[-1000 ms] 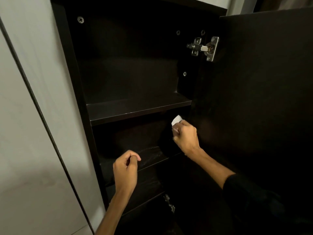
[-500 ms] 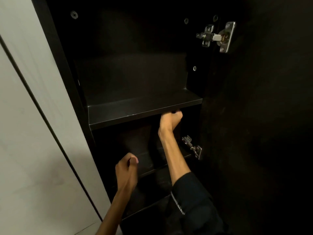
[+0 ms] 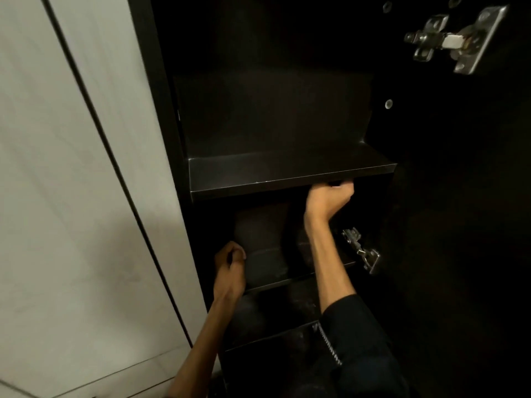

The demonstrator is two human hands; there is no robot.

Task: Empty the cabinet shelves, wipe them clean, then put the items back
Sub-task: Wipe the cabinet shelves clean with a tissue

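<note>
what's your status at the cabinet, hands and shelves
Right hand curled, up against underside of upper shelf; cloth not visible. Left hand loosely curled beside lower shelf, holding nothing. Visible shelves bare.

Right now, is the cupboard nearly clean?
Emptying looks done: the top shelf and the lower shelf seen here hold nothing. Wiping is in hand: the right hand reaches under the top shelf, the left hand idle. Putting items back remains.
</note>
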